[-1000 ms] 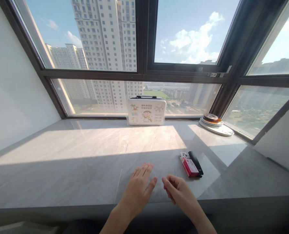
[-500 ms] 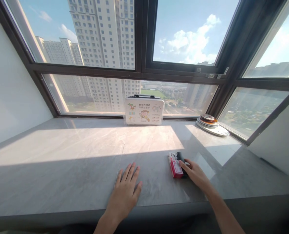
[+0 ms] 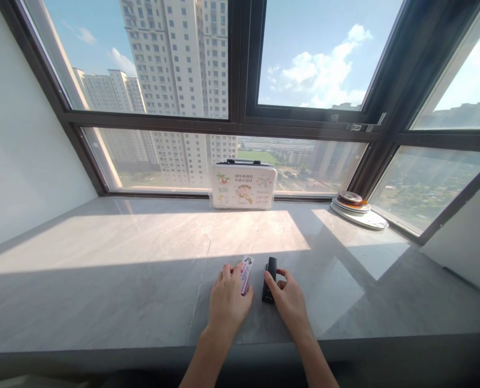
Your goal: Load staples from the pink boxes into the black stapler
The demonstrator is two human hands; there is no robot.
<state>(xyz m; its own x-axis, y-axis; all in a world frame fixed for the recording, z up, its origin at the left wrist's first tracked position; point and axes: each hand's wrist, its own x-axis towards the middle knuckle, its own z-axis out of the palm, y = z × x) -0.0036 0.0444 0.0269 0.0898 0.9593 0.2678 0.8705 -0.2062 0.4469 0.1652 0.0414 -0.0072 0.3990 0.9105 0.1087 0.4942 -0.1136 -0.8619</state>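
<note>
My left hand [image 3: 228, 299] is closed around a small red and white box [image 3: 246, 274], with the fingers over its left side and the thumb at its near right edge. Much of the box is hidden beneath that hand. Just to the right, my right hand [image 3: 290, 302] grips a black stapler [image 3: 269, 280] between thumb and fingers. Its long side points away from me. A narrow gap of grey stone separates the box from the stapler.
Both hands are over a grey marble-look sill [image 3: 122, 302]. A white cartoon-printed case [image 3: 244, 186] with a black handle stands upright against the window. Stacked plates or lids [image 3: 359, 210] lie in the back right corner. Dark window frames [image 3: 235, 126] border the sill.
The box and stapler, side by side under my right hand before, are now apart and further left. My left hand has moved right and taken hold of the box; my right hand keeps the stapler.
</note>
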